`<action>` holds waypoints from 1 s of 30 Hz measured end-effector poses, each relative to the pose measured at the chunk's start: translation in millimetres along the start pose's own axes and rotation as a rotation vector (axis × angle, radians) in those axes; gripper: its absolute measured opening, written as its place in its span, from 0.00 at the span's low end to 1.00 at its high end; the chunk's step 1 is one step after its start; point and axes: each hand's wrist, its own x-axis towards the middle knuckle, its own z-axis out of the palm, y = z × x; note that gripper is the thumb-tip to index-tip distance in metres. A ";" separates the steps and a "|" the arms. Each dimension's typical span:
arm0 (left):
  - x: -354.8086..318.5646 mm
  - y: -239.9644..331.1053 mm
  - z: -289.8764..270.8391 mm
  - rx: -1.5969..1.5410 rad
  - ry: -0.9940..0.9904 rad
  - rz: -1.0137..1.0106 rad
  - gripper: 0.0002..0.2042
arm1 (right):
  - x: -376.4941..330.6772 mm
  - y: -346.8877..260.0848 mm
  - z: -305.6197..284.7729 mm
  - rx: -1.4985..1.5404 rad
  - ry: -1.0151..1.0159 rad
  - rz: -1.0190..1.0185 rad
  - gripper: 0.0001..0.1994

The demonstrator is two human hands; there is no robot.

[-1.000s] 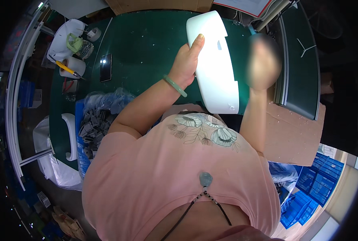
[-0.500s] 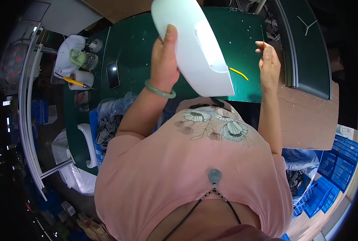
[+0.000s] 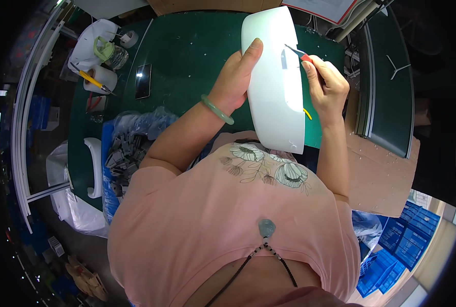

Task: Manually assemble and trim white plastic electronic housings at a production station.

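My left hand [image 3: 238, 74] grips a large white curved plastic cover [image 3: 269, 97] by its left edge, thumb on the face. The cover stands tilted above the green table, with a bright cut-out along its right side. In my right hand [image 3: 327, 84] is a slim red-handled tool [image 3: 305, 58] with a thin, pointed metal tip. Its tip reaches the cover's upper right part, beside a small grey slot; whether it touches cannot be made out. A yellow handle [image 3: 308, 114] shows past the cover's right edge, the rest hidden.
On the green table [image 3: 182, 56] lie a phone [image 3: 143, 81], a tape roll [image 3: 101, 79] with a yellow cutter [image 3: 90, 80], and a green-lidded bottle [image 3: 116, 56]. At left stands a blue bin of grey parts [image 3: 123, 158]. A dark conveyor [image 3: 391, 97] and cardboard [image 3: 381, 174] flank the right.
My right hand has swung left with the red-handled tool, bringing its tip to the cover. The cover has moved right, lower and more upright in my left hand.
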 end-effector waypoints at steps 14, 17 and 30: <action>0.2 2.3 -7.8 0.009 -0.005 0.041 0.26 | -41.1 60.2 -5.1 0.521 0.253 0.529 0.13; 9.0 -5.8 3.7 0.076 -0.013 0.091 0.25 | -1.0 9.6 -5.7 0.427 -0.026 0.329 0.20; 3.7 -11.1 -12.2 0.123 0.085 0.184 0.25 | -51.2 152.3 -45.0 0.105 0.259 0.532 0.14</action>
